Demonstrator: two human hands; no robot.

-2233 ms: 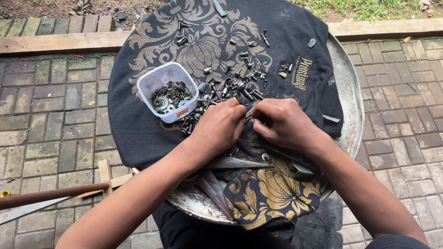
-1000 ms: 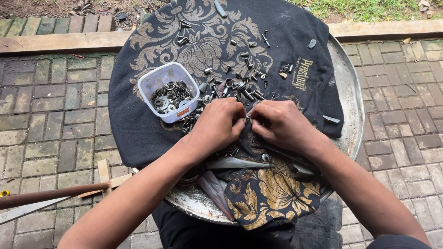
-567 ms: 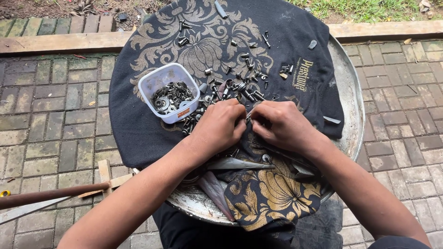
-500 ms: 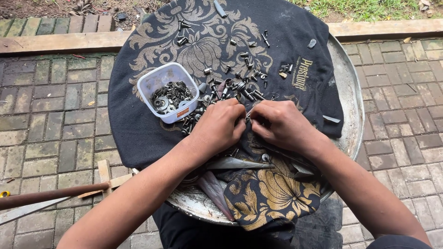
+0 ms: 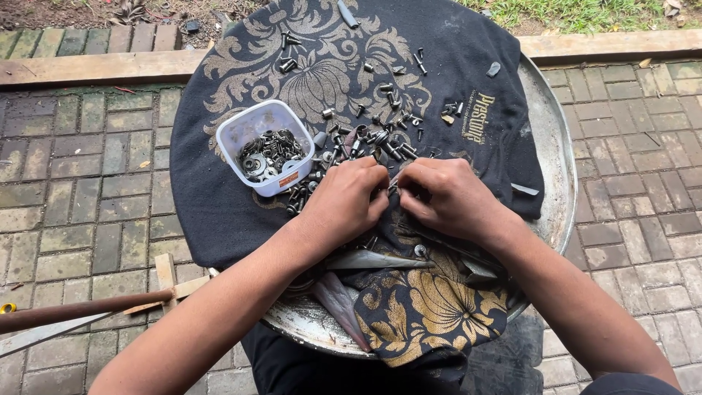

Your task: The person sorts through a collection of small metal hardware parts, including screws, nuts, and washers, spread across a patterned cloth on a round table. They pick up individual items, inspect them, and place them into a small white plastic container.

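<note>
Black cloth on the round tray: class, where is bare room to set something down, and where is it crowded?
Bare: the black cloth left of and below the plastic tub, and the tray rim at right. Crowded: loose screws between the tub and both hands, left hand and right hand.

We hold both bare forearms stretched forward and angled inward, so our wrists converge. Our left hand (image 5: 344, 203) is curled, knuckles up, fingers bent under. Our right hand (image 5: 450, 199) mirrors it, fingertips pinched together, nearly touching the left hand's fingertips.
</note>
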